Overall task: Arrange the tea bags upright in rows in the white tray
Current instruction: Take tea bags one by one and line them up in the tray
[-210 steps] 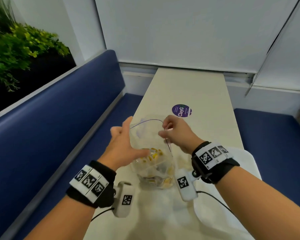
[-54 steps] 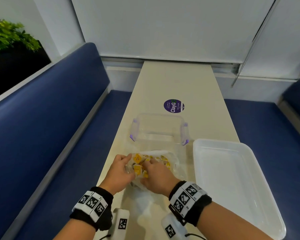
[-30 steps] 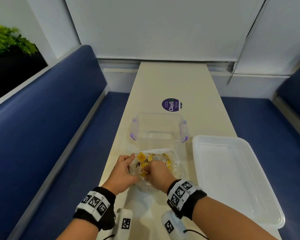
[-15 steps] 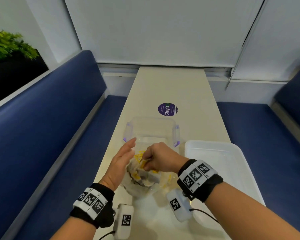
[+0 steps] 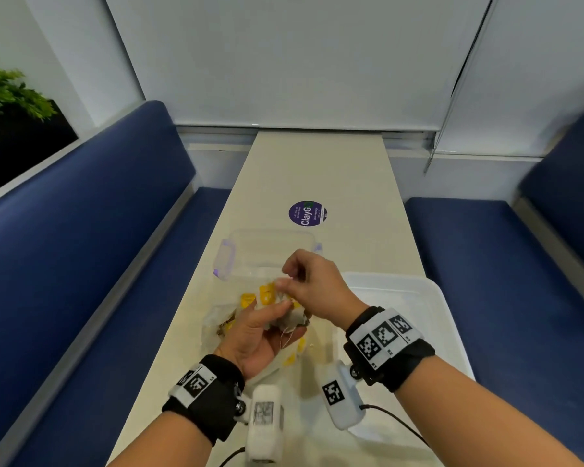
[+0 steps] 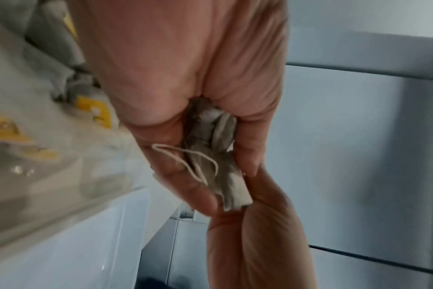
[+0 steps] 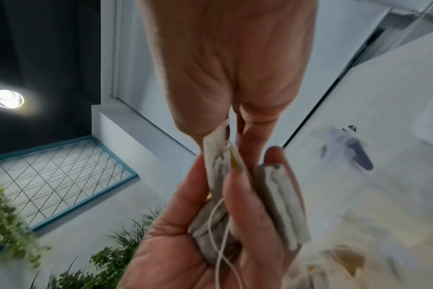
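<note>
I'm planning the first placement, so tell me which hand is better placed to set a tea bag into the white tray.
Right. The right hand already pinches a tea bag by its top edge and is nearer the white tray, which lies on that side. The left hand, palm up, holds the rest of the bunch.

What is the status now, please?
Left hand holds tea bags. Right hand pinches one bag. White tray has no bags yet. Nothing blocking.

Grey tea bags [image 5: 292, 323] with loose white strings lie bunched above the worktop; white tray [image 5: 429, 298] at three o'clock.
</note>
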Available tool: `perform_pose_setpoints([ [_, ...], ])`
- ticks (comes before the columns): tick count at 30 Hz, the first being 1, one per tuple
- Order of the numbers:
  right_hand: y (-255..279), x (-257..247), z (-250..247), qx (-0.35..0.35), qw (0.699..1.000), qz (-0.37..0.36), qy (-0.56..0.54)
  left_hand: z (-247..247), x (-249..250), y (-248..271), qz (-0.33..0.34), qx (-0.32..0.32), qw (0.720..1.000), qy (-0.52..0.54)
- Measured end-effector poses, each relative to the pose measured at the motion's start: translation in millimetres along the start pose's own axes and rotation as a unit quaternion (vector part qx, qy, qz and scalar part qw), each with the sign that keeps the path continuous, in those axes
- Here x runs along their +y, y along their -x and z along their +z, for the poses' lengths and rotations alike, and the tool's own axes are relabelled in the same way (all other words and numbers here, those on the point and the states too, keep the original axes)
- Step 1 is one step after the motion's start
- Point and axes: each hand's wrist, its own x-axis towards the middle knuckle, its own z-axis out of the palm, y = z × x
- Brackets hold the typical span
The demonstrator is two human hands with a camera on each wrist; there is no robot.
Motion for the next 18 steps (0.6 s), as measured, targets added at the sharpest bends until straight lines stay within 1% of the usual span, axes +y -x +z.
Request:
perform_pose_setpoints([
  [2,4.5,8.4,-9.9,0.041,0.999,0.006,-0.015,7.4,-5.4,-7.5,0.005,0.013,1.000,0.018],
  [6,19.0,31.9,-27.0,0.039,0.995,0.075,-0.046,25.8,-16.1,-20.8,0.039,0.020,0.999,-0.006],
  [8,25.0,46.4,-32.7,0.040,0.991,0.089,-0.086,35.4,-21.5,-26.7,0.051,0.018,0.998,-0.015],
  [11,26.9,63.0,-42.1,0.072,0.977,0.105,-0.169,46.6,-29.2,-32.9,0.049,0.013,0.998,-0.021],
  [13,27.5,68.4,-49.8,0.085,0.965,0.096,-0.228,52.1,-34.3,-36.2,0.045,0.017,0.999,-0.018],
  [18,29.1,80.9,-64.0,0.049,0.948,0.053,-0.311,64.6,-43.0,-39.9,0.026,-0.001,0.999,-0.034],
])
